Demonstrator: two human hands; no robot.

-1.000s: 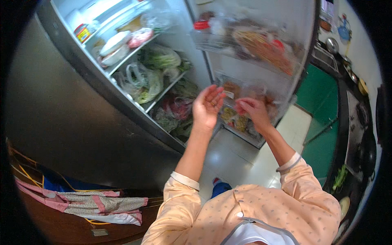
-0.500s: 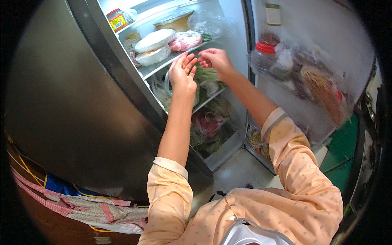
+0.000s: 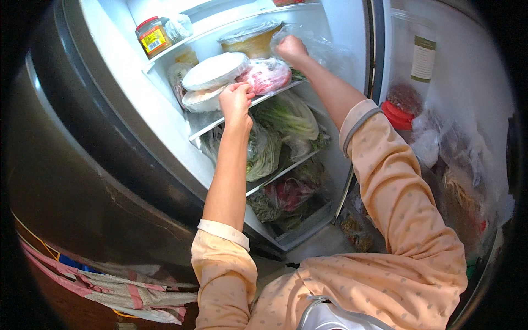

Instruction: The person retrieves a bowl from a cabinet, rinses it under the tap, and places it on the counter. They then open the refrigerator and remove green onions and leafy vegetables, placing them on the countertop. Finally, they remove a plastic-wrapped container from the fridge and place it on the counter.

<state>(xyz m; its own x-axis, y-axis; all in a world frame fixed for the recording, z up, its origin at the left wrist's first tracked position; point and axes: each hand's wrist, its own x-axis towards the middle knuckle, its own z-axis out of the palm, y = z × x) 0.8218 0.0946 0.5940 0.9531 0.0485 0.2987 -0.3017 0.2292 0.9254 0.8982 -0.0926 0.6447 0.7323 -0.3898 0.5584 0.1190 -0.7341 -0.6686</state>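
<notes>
My right hand [image 3: 292, 50] reaches into the fridge, its fingers closed on a clear plastic bag [image 3: 324, 52] at the right of the shelf. Lower and to the left, my left hand [image 3: 236, 103] is at the shelf's front edge with its fingertips pressed together. Whatever those fingers pinch is hidden. Close by lie a plastic-wrapped pink bundle [image 3: 268, 76] that looks like meat and two stacked white, film-covered dishes [image 3: 215, 71]. Behind them stands a film-covered yellowish container [image 3: 252, 42].
Leafy vegetables [image 3: 289, 114] in bags fill the shelf below, with a bagged red item [image 3: 290, 193] underneath. A red-lidded jar [image 3: 153, 37] stands at upper left. The open fridge door [image 3: 484, 104] holds a red-lidded container [image 3: 398, 114] and bags.
My right hand has moved deeper into the fridge and closed on the clear bag. My left hand's spread fingers have come together. The view has shifted closer to the fridge.
</notes>
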